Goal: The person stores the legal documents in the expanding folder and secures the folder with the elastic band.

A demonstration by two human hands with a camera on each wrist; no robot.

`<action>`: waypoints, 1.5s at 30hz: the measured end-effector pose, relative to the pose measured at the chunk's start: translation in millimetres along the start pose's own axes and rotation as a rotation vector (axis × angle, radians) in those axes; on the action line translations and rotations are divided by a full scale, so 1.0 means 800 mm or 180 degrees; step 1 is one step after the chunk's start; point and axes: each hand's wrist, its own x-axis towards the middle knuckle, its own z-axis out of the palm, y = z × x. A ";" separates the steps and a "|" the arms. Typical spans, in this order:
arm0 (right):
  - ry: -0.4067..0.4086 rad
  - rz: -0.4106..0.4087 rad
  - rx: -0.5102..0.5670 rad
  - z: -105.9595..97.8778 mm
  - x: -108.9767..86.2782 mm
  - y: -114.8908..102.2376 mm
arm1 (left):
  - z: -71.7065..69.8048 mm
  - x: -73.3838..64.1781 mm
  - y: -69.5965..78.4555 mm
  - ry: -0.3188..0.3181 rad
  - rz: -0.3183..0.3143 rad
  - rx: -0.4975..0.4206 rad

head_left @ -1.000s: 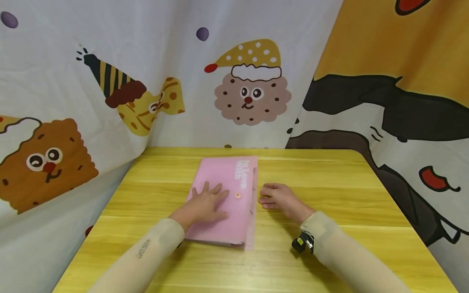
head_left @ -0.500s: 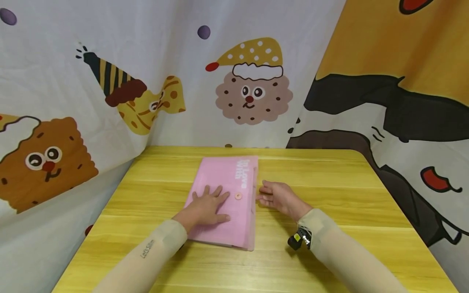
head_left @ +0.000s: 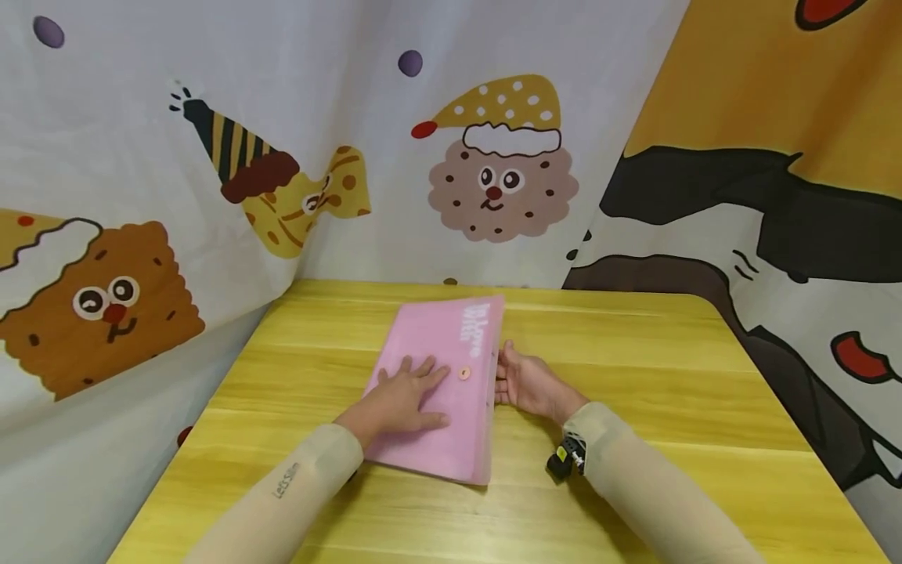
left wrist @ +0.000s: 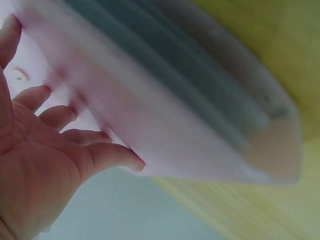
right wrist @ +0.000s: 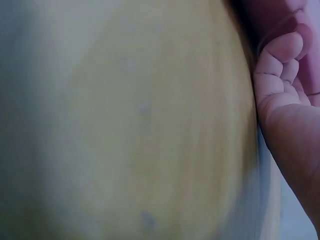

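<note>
A pink file folder [head_left: 430, 345] with white lettering and a round button [head_left: 464, 374] lies on the wooden table. My left hand [head_left: 405, 399] rests on its cover, fingers spread. In the left wrist view, that hand's fingers [left wrist: 59, 116] press the pink cover, and grey inner layers [left wrist: 165, 55] show at the folder's end. At the right edge, my right hand [head_left: 530, 384] has its curled fingers hooked at the folder's side, with the edge slightly raised; the fingertips are partly hidden there. In the right wrist view, the curled fingers [right wrist: 280, 70] lie against the pink folder.
The yellow wood-grain table [head_left: 634, 352] extends around the folder on all sides. Behind it hangs a white curtain [head_left: 395, 196] printed with cartoon figures. A small black device [head_left: 564, 460] is strapped to the right wrist.
My right hand has moved left to the folder's edge and its fingers have gone in at that side. The right edge has risen a little. My left hand stays on the cover.
</note>
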 end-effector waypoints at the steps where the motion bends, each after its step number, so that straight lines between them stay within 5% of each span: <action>1: -0.0052 -0.0011 0.0003 -0.001 -0.001 0.001 | 0.000 0.000 0.001 0.0001 -0.0003 0.0011; 15: 0.0108 0.0111 -0.0215 -0.015 -0.022 0.002 | 0.001 0.002 0.006 -0.0019 -0.0034 0.0022; 27: -0.0664 -0.0240 0.0097 0.017 0.003 0.005 | 0.000 -0.003 -0.003 0.0074 0.0038 -0.0129; 30: -0.0642 -0.0288 0.0141 0.027 0.009 0.006 | -0.002 -0.004 -0.002 0.0095 0.0067 -0.0169; 34: -0.0209 -0.0318 -0.0015 0.027 0.008 0.007 | 0.001 -0.004 -0.002 0.0122 0.0047 -0.0182; 41: 0.1346 -0.0062 -0.0347 0.004 -0.021 0.003 | 0.011 0.000 0.002 0.0142 -0.0136 0.0039; 45: 0.1619 0.0017 -0.0443 -0.004 -0.036 -0.004 | 0.011 0.004 0.007 0.0089 -0.0314 0.0255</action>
